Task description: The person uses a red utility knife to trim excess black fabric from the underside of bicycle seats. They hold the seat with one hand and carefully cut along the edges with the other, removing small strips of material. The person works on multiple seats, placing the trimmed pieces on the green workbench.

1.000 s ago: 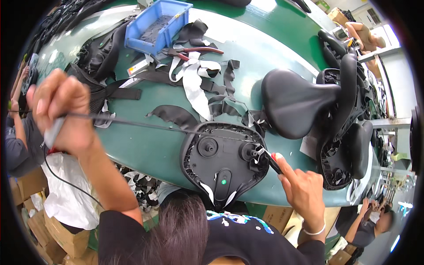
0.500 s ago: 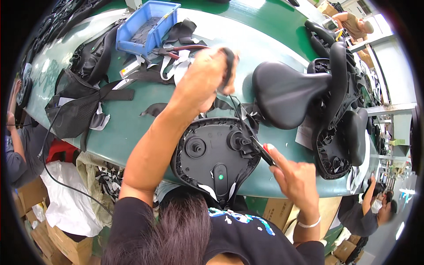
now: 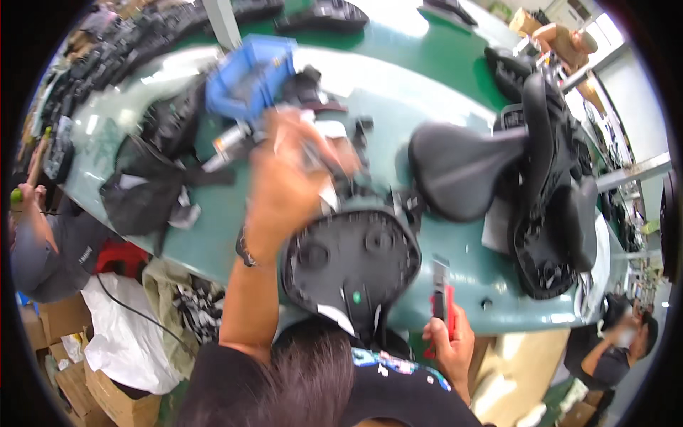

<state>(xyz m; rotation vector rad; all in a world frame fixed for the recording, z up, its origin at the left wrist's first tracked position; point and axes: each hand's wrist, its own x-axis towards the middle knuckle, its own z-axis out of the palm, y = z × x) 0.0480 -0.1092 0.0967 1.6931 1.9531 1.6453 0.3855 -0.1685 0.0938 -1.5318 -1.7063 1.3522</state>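
Note:
In my right hand (image 3: 455, 341) is a red and black utility knife (image 3: 448, 306), its blade pointing away from me beside the saddle. The upturned black bicycle saddle (image 3: 341, 256) lies at the table's near edge, nose toward me, its underside showing. My left hand (image 3: 292, 164) is raised beyond the saddle, near the blue bin and the scraps. Motion smears its fingers, and whether anything is in them is not visible. A dark wristband circles that wrist.
A blue plastic bin (image 3: 249, 78) stands at the back left, near black fabric covers (image 3: 142, 185). Finished black saddles (image 3: 455, 171) are piled on the right. A person (image 3: 43, 242) works at far left. Cardboard boxes (image 3: 121, 391) and a white sack (image 3: 121, 334) lie below.
My left hand has moved left, away from the saddle's far end; the black strip it held no longer shows in it. My right hand has drawn back toward me with the knife.

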